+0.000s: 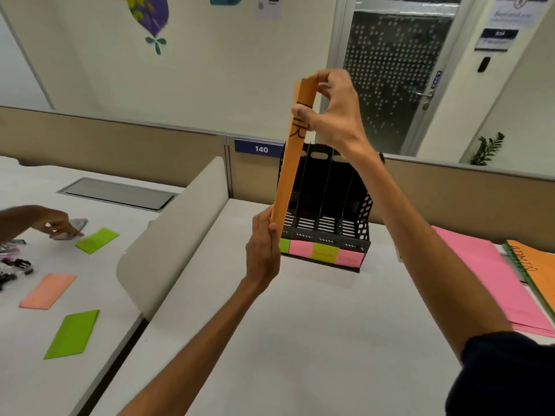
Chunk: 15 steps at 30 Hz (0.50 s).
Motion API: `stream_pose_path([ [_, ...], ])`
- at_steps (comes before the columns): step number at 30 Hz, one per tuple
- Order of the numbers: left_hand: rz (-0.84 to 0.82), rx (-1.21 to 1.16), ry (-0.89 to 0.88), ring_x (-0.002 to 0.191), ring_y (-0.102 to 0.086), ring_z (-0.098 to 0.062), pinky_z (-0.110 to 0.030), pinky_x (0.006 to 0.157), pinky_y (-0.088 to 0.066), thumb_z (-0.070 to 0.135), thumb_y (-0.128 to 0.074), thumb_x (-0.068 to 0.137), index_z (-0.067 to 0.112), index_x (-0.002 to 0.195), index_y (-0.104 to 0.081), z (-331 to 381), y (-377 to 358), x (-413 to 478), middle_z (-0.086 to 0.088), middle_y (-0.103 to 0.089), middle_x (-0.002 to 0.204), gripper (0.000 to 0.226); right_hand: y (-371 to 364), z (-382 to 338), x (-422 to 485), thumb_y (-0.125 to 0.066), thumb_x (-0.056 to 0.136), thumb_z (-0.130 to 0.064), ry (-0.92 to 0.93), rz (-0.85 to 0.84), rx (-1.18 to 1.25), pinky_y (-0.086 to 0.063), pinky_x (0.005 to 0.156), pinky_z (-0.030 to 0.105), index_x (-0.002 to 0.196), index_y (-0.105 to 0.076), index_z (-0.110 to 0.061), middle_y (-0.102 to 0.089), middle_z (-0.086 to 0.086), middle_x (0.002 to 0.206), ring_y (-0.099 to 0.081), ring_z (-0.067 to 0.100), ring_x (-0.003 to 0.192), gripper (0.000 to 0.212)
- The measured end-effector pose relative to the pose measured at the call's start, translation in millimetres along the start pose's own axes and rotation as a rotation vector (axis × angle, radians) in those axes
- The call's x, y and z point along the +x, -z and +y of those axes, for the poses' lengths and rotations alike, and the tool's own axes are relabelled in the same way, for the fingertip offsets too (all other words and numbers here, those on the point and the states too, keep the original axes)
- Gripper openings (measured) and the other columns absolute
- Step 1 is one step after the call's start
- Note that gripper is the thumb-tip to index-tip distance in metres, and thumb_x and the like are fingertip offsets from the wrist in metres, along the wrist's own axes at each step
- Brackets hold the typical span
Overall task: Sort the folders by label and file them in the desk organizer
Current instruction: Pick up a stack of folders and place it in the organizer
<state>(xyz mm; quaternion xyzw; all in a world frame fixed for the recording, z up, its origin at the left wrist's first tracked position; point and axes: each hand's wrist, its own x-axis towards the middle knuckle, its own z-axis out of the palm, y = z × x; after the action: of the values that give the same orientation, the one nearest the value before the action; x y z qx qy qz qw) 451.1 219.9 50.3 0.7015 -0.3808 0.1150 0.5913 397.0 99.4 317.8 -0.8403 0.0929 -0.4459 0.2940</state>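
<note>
I hold an orange folder (pixel 292 163) upright and edge-on, with black letters on its face, in front of the left end of the black desk organizer (pixel 327 217). My right hand (pixel 330 109) pinches its top end. My left hand (pixel 262 250) grips its bottom end. The organizer stands on the white desk (pixel 300 340) with several slots and green and pink sticky labels (pixel 322 253) along its front. At the right edge lie a pink folder (pixel 492 277) and an orange folder (pixel 537 265) marked ADMIN, with a green edge between them.
A low white divider (pixel 174 235) separates my desk from the left desk, where another person's hand (pixel 57 225) reaches among green and peach paper slips (pixel 73 333) and binder clips (pixel 15 265). A beige partition (pixel 120 145) runs behind.
</note>
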Motion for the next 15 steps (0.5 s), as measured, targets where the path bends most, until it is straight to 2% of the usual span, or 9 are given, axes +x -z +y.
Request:
stream_pose_path([
  [3, -0.099, -0.096, 0.103, 0.099, -0.063, -0.009, -0.024, 0.071, -0.060, 0.070, -0.018, 0.093, 0.036, 0.134, -0.036, -11, 6, 7, 0.008, -0.048, 0.131, 0.056, -15, 3, 3, -0.080, 0.077, -0.021, -0.018, 0.007, -0.037, -0.040, 0.097, 0.010, 0.120, -0.052, -0.004, -0.048, 0.008, 0.127, -0.050, 0.014, 0.119, 0.054],
  [5, -0.136, -0.165, 0.193, 0.106, -0.062, -0.013, -0.039, 0.079, -0.061, 0.077, -0.021, 0.088, 0.045, 0.131, -0.036, -14, 5, 6, 0.007, -0.050, 0.134, 0.055, -21, 7, 1, -0.080, 0.077, -0.022, -0.030, -0.001, -0.048, -0.040, 0.096, 0.012, 0.120, -0.052, -0.005, -0.047, 0.008, 0.127, -0.049, 0.014, 0.119, 0.054],
  [7, -0.161, -0.241, 0.231, 0.111, -0.061, -0.018, -0.047, 0.083, -0.059, 0.079, -0.026, 0.086, 0.049, 0.128, -0.038, -14, 3, 4, 0.006, -0.050, 0.134, 0.053, -23, 10, 4, -0.080, 0.077, -0.022, -0.032, -0.001, -0.059, -0.040, 0.095, 0.011, 0.120, -0.051, -0.005, -0.047, 0.008, 0.127, -0.048, 0.013, 0.118, 0.054],
  [12, -0.227, -0.297, 0.265, 0.112, -0.061, -0.015, -0.048, 0.083, -0.059, 0.078, -0.029, 0.087, 0.061, 0.123, -0.037, -48, -12, 26, 0.011, -0.051, 0.132, 0.041, -50, 35, 19, -0.078, 0.078, -0.021, -0.079, -0.020, -0.137, -0.039, 0.094, 0.008, 0.118, -0.053, -0.005, -0.048, 0.008, 0.125, -0.048, 0.012, 0.116, 0.050],
  [15, -0.271, -0.336, 0.291, 0.115, -0.061, -0.018, -0.047, 0.084, -0.059, 0.075, -0.032, 0.088, 0.053, 0.128, -0.040, -49, -12, 33, 0.011, -0.052, 0.133, 0.046, -48, 39, 24, -0.077, 0.080, -0.020, -0.078, -0.037, -0.137, -0.038, 0.098, 0.012, 0.119, -0.053, -0.005, -0.048, 0.008, 0.126, -0.048, 0.013, 0.117, 0.049],
])
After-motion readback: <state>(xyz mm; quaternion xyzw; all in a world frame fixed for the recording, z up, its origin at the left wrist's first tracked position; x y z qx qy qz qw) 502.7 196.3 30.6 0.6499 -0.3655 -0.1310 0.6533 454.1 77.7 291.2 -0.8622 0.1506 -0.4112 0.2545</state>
